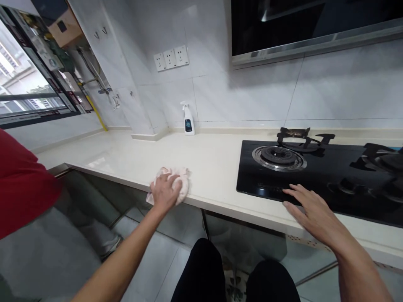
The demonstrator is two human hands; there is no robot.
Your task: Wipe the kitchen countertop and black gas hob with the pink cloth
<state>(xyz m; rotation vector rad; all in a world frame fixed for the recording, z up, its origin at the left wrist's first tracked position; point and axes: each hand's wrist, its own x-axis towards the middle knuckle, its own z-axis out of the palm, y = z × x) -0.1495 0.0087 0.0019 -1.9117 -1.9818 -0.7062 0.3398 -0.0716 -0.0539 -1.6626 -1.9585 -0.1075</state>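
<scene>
My left hand [164, 192] is pressed over a pale pink cloth [184, 179] at the front edge of the cream countertop [214, 167]. Its fingers curl into the fabric, and part of the cloth hangs over the edge. Off to the right, my right hand [310, 207] lies flat with its fingers stretched out and holds nothing. Those fingertips touch the front of the black gas stove [252, 176], while the palm is over the counter's edge.
A white spray bottle [188, 121] stands against the back wall. One pan support [304, 140] sits out of place behind the left burner [279, 157]. Overhead is a dark range hood [315, 33]. At left stands another person in a red top [27, 184].
</scene>
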